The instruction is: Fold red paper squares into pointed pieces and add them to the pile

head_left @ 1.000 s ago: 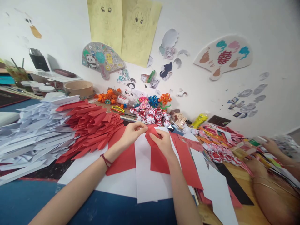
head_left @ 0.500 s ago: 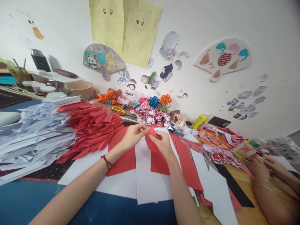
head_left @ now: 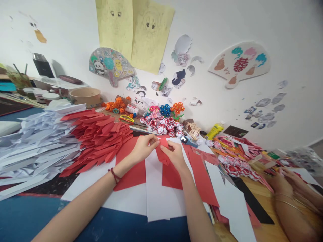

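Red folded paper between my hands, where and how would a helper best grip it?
Probably pinch the red folded paper by its lower end from your side: the left hand and right hand crowd its upper part while that end juts free toward you.

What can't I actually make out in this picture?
All in the head view:
Red paper: partly covered by the right hand.
Yellow sheets: tops cut off by the upper edge.
Co-worker's hands: blurred, so whatever they hold is unclear.
Pale wall cutouts at right: details too small.

Red paper (head_left: 163, 156) partly out of sight behind right hand (head_left: 176, 153)
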The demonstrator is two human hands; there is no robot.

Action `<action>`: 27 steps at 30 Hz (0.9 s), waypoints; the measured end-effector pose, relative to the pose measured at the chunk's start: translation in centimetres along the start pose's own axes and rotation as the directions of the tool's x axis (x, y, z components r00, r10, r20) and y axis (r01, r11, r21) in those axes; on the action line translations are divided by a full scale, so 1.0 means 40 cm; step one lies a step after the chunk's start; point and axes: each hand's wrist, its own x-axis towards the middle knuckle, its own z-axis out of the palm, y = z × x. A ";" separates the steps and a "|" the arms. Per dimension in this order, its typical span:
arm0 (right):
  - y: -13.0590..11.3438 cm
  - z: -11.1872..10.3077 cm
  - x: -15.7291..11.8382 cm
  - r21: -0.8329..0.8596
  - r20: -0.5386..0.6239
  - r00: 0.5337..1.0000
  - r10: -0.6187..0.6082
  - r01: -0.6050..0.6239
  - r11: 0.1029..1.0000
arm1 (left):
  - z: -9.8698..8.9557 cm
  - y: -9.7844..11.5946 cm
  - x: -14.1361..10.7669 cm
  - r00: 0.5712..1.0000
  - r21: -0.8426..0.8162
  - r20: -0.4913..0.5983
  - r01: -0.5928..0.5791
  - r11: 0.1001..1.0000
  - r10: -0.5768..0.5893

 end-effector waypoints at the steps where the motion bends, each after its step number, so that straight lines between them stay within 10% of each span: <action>1: 0.000 0.001 0.000 0.012 0.012 1.000 0.002 -0.002 1.000 | -0.001 0.001 0.000 1.000 0.008 -0.002 0.000 1.000 0.000; 27: 0.006 -0.006 -0.001 0.070 -0.124 0.992 -0.023 0.032 0.997 | -0.002 0.006 -0.001 0.999 -0.079 0.031 -0.024 0.997 0.027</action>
